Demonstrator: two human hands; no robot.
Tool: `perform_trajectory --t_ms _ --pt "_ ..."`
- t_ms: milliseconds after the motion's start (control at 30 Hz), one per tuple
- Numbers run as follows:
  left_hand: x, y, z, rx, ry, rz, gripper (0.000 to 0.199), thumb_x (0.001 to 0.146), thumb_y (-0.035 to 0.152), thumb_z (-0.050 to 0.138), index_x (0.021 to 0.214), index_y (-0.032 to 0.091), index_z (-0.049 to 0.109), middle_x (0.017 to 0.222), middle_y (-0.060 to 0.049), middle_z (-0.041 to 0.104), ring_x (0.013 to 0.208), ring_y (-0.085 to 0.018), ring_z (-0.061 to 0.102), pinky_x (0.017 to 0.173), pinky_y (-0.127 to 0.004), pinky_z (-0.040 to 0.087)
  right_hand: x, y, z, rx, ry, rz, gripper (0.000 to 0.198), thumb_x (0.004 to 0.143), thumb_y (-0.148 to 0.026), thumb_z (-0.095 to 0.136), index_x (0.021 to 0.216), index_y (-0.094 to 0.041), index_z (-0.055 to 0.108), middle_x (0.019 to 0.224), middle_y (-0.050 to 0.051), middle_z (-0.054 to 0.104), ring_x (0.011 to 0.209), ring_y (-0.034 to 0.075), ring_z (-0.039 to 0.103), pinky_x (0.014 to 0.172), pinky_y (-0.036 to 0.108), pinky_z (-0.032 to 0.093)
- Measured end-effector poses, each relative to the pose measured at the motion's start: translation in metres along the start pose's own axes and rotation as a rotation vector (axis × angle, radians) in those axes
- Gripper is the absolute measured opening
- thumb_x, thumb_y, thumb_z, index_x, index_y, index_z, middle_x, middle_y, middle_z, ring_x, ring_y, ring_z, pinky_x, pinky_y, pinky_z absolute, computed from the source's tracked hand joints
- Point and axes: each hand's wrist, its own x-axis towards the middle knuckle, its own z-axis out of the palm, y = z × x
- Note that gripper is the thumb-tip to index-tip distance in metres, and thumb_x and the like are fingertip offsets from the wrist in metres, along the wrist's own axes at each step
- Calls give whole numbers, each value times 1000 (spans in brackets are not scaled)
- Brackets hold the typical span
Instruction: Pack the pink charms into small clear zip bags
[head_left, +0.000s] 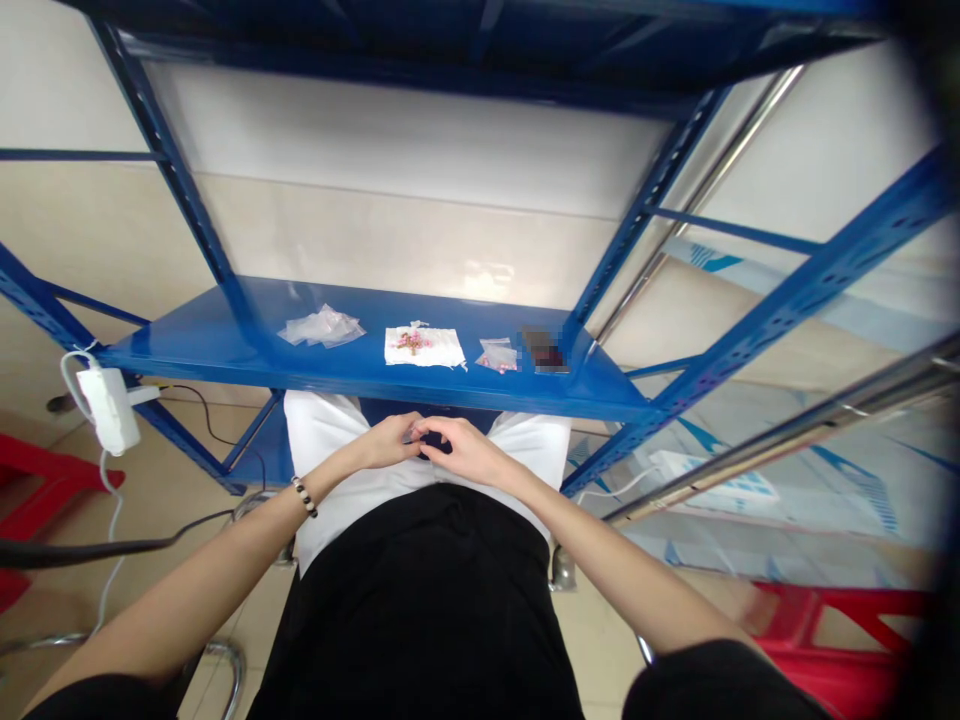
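Blue shelf (225, 350) spans mid-frame. On it, centre: white cloth (424, 346) carrying pink pieces; clear bags (321, 327) to its left, small packet (499, 355) to its right. Below the shelf edge, centre frame, left hand (386, 441) and right hand (466, 450) meet fingertip to fingertip, pinched on something too small to identify. Risk: whatever is pinched could slip and fall to the lap or floor, since nothing lies under the hands.

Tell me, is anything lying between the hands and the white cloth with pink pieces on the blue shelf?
Nothing visible does. Both hands meet below the blue metal shelf's front edge; the white cloth with pink pieces lies just beyond, with bare shelf before it.
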Motion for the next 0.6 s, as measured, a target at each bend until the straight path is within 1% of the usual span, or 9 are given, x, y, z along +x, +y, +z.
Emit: perform_trajectory --t_ms 100,233,333,433,500,600 --pt "-3 4 2 162 41 10 5 82 23 55 84 18 57 82 -4 64 80 -20 61 74 -29 44 -1 -2 -1 -6 -55 -28 27 90 -17 54 114 -19 66 116 9 68 99 19 65 85 30 48" --pt "-15 18 8 304 60 41 7 83 22 55 90 19 56 89 -6 64 88 -22 61 76 -30 45 -9 -3 6 -70 -177 -58 18 91 -18 54 104 -17 68 104 7 70 90 19 65 82 30 48" --pt "-19 25 14 431 31 73 10 85 24 54 93 19 55 89 -7 64 87 -23 61 76 -31 45 -15 1 16 -195 -247 -69 13 88 -19 58 98 -14 66 100 9 69 90 21 64 82 32 49" --pt "-16 25 20 499 -23 135 7 85 24 53 91 19 53 88 -7 64 84 -24 62 73 -31 45 -18 6 25 -323 -307 -67 10 86 -19 61 93 -13 65 98 12 69 92 24 64 84 35 49" --pt "-13 25 23 507 -36 166 8 83 23 54 89 19 51 88 -7 64 83 -24 63 71 -31 45 -17 8 30 -379 -310 -80 9 84 -16 62 91 -13 65 99 13 69 95 25 63 88 37 49" --pt "-10 26 23 542 -17 187 11 81 23 56 90 19 50 89 -8 64 84 -24 62 74 -32 45 -15 7 32 -424 -249 -107 13 84 -11 58 94 -12 66 103 14 68 102 25 62 94 39 46"
